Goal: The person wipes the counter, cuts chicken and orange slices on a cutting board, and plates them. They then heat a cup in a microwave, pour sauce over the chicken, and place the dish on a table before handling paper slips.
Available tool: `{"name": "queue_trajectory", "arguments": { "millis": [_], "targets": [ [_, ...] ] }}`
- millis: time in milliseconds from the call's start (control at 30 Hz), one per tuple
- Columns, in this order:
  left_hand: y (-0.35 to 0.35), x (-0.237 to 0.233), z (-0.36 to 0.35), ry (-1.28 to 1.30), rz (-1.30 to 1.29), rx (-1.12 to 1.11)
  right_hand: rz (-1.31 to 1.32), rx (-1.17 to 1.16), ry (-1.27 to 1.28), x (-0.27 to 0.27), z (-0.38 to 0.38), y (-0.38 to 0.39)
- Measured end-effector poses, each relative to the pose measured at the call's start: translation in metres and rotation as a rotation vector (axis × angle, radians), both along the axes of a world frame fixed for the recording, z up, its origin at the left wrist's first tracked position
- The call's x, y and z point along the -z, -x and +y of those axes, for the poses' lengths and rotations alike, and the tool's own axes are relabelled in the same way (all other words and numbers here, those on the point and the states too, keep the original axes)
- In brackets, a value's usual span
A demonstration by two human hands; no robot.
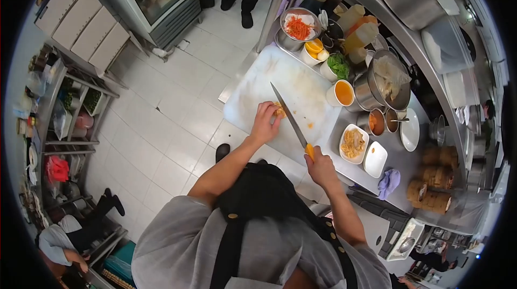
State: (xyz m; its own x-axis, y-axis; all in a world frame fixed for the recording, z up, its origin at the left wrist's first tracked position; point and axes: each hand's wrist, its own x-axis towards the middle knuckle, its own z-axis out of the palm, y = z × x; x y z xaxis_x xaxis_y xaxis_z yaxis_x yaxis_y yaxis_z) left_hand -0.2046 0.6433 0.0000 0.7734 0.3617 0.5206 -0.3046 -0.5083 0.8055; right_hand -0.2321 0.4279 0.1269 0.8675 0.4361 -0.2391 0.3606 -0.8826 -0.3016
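My right hand is wrapped round the yellow handle of a long kitchen knife, whose blade slants away to the upper left over a white cutting board. My left hand lies on the board left of the blade, fingers curled against a small pile of chopped yellow-brown food. Its fingertips press on that food, close beside the blade. A few crumbs are scattered on the board to the right. Near my right hand stands a white dish of similar yellow-brown pieces, with a smaller white dish beside it.
Behind the board stand a bowl of orange shreds, a cup of green leaves, a cup of orange liquid and a large metal bowl. A purple cloth lies at right. Other people stand at the top and lower left.
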Motion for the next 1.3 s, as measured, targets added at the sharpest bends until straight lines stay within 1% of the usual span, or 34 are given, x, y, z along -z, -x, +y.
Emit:
{"name": "queue_trajectory", "arguments": {
  "millis": [100, 167, 200, 267, 333, 367, 400, 467, 500, 533, 600, 633, 667, 733, 767, 800, 867, 1033, 1100, 1200, 1233, 1300],
  "targets": [
    [0.002, 0.004, 0.002, 0.003, -0.021, -0.012, 0.091, -0.02, 0.031, -0.018, -0.008, -0.006],
    [0.004, 0.004, 0.001, 0.026, -0.013, -0.011, 0.165, -0.07, 0.132, -0.029, -0.001, -0.015],
    [0.003, 0.004, 0.001, 0.038, -0.013, -0.009, 0.168, -0.071, 0.136, -0.024, 0.005, -0.022],
    [0.002, 0.004, 0.002, 0.047, -0.014, -0.02, 0.134, -0.117, 0.054, 0.002, 0.025, -0.036],
    [0.004, 0.004, -0.001, 0.052, -0.019, -0.024, 0.149, -0.09, 0.033, 0.033, 0.044, -0.044],
    [0.003, 0.006, -0.002, 0.043, -0.011, -0.04, 0.159, -0.076, 0.012, 0.04, 0.05, -0.048],
    [0.002, 0.008, 0.0, 0.03, -0.003, -0.057, 0.156, -0.081, 0.008, 0.029, 0.047, -0.045],
    [0.006, 0.011, 0.0, 0.02, 0.013, -0.049, 0.242, -0.039, 0.124, -0.001, 0.019, -0.022],
    [0.002, 0.01, 0.001, 0.012, 0.018, -0.046, 0.26, -0.061, 0.161, -0.004, 0.007, -0.015],
    [0.0, 0.009, 0.001, 0.012, 0.017, -0.049, 0.258, -0.063, 0.16, 0.008, 0.009, -0.017],
    [0.002, 0.007, 0.0, 0.046, -0.015, -0.042, 0.181, 0.029, 0.029, 0.063, 0.018, -0.012],
    [0.005, 0.008, -0.002, 0.041, -0.011, -0.036, 0.158, 0.023, -0.069, 0.084, 0.026, -0.022],
    [0.003, 0.008, -0.001, 0.026, -0.034, -0.04, 0.153, 0.018, -0.077, 0.08, 0.032, -0.037],
    [0.011, 0.011, 0.002, -0.007, -0.046, -0.027, 0.048, -0.096, -0.045, 0.058, 0.038, -0.046],
    [0.012, 0.012, 0.003, 0.013, -0.039, -0.045, 0.048, -0.086, -0.109, 0.046, 0.031, -0.043],
    [0.012, 0.011, 0.005, 0.036, -0.034, -0.07, 0.039, -0.085, -0.116, 0.036, 0.026, -0.036],
    [0.017, 0.012, 0.008, 0.027, -0.04, -0.071, 0.041, 0.015, -0.149, 0.024, 0.013, -0.015],
    [0.023, 0.012, 0.009, 0.084, 0.01, -0.032, 0.065, 0.008, -0.106, 0.017, 0.001, 0.007],
    [0.031, 0.001, 0.009, 0.107, 0.084, -0.053, 0.097, 0.006, -0.119, 0.013, 0.0, 0.011],
    [0.034, -0.006, 0.007, 0.159, 0.094, -0.045, 0.083, -0.027, -0.11, 0.025, -0.001, 0.015],
    [0.033, -0.003, 0.007, 0.16, 0.098, -0.037, 0.086, -0.018, -0.109, 0.026, -0.002, 0.017],
    [0.028, 0.004, 0.008, 0.082, 0.073, -0.076, 0.091, -0.048, -0.102, 0.022, -0.001, 0.019]
  ]
}}
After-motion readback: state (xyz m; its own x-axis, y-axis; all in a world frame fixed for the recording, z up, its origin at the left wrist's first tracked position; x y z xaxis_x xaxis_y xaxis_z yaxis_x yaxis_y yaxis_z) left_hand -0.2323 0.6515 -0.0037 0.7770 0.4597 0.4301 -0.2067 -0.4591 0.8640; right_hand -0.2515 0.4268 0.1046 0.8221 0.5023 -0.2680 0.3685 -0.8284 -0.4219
